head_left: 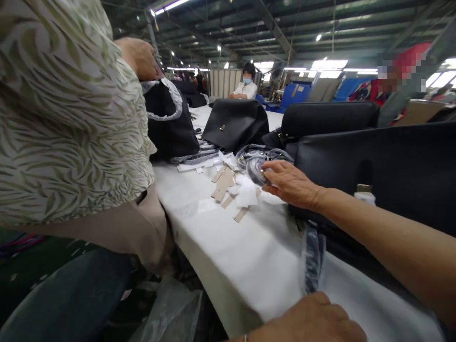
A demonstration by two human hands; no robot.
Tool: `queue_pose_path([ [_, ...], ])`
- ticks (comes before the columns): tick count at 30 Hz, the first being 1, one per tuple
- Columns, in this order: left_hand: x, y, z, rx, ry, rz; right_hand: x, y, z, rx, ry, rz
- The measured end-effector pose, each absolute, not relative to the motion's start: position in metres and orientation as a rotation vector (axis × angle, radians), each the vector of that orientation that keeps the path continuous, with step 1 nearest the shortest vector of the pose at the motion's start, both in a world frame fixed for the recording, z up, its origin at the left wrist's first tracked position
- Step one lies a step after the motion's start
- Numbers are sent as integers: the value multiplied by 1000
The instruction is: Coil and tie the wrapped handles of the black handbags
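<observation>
My right hand [290, 184] reaches in from the right across the white table [231, 247]. Its fingertips pinch a clear plastic packet holding a coiled dark strap [254, 168], which lies among more such packets. My left hand [313, 318] rests low at the table's near edge, back up, its fingers hidden. A plastic-wrapped dark strip [313, 259] lies just beyond it. A large black handbag [384, 171] lies under and behind my right forearm.
A co-worker in a patterned top [64, 118] stands close on the left, a hand [138, 57] holding a black bag [167, 118]. Paper tags and cardboard strips [228, 187] litter the table. More black bags [237, 121] stand behind. A seated person [245, 85] is far back.
</observation>
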State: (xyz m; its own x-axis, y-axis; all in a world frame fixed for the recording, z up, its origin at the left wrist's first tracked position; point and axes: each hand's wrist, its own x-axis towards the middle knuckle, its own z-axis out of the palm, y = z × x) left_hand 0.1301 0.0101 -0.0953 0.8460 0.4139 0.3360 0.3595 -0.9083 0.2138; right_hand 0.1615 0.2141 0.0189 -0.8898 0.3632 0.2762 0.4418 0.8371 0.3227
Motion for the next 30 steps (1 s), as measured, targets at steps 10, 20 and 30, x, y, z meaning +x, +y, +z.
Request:
queue_pose_path([
  [10,130,-3,-81,2791,730,672,317,9,28,-1280,-3034,-460],
  [20,129,-15,-79,2797,705,742,329,-8,-16,-1267,-2996,-57],
  [30,129,-15,-85,2798,712,952,337,-11,-12,-1318,-3035,-174],
])
